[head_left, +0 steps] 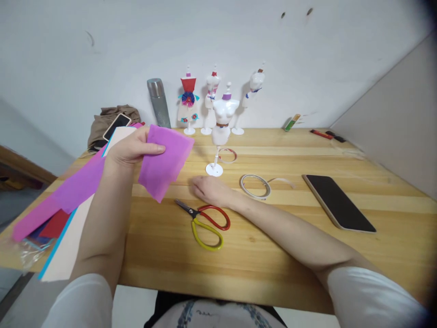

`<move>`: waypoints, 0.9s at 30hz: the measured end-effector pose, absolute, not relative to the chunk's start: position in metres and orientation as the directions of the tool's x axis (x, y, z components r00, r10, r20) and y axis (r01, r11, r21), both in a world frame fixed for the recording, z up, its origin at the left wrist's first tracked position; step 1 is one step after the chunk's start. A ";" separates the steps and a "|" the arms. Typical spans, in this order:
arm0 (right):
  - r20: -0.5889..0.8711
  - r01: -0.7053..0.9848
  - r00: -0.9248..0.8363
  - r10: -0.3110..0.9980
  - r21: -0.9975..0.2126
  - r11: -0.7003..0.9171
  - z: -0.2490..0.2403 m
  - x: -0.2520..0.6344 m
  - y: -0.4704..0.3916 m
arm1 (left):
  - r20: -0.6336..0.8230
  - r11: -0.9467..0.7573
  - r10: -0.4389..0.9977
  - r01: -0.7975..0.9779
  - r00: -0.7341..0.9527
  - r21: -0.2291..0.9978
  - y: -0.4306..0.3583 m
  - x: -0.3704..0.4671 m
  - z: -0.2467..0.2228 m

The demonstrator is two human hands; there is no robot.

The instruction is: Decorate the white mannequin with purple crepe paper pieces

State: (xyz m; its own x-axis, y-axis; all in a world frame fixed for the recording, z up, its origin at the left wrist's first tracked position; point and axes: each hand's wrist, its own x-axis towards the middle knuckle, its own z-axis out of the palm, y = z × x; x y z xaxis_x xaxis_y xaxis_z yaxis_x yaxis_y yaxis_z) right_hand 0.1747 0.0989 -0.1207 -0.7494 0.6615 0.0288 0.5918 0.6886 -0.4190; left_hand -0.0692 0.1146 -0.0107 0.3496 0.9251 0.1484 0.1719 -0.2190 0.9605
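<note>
Pinching the purple sheet by its far left corner above the desk, the left hand has something likely light, soft, crease-prone, best held by edges; right hand curled, grip hidden!

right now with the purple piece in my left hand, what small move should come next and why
Probably bring the right hand to the free edge of the purple piece: only the left hand pinches it, by one side, while the right rests by the table with nothing visible in it.
</note>
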 end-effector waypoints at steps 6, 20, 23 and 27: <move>0.108 0.426 -0.733 0.672 -0.697 0.577 -0.129 0.178 0.111 | 0.124 -0.201 0.926 0.187 0.355 0.962 0.115 -0.070 -0.009; 0.052 0.372 -0.720 0.692 -0.814 0.447 -0.123 0.185 0.120 | 0.122 -0.188 0.923 0.152 0.365 0.970 0.116 -0.071 -0.013; 0.041 0.405 -0.754 0.656 -0.756 0.513 -0.113 0.190 0.119 | 0.113 -0.171 0.926 0.133 0.361 0.976 0.116 -0.071 -0.013; -0.006 0.494 -0.761 0.648 -0.654 0.573 -0.102 0.192 0.119 | 0.098 -0.154 0.918 0.117 0.384 0.981 0.117 -0.069 -0.011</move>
State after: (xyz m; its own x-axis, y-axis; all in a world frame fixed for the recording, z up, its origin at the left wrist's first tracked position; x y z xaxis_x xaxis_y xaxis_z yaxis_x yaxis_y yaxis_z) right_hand 0.1924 0.1193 -0.1024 -0.7614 0.6483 -0.0064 0.4936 0.5732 -0.6541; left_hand -0.0693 0.1173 -0.0110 0.3836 0.9183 0.0981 0.1167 -0.1536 0.9812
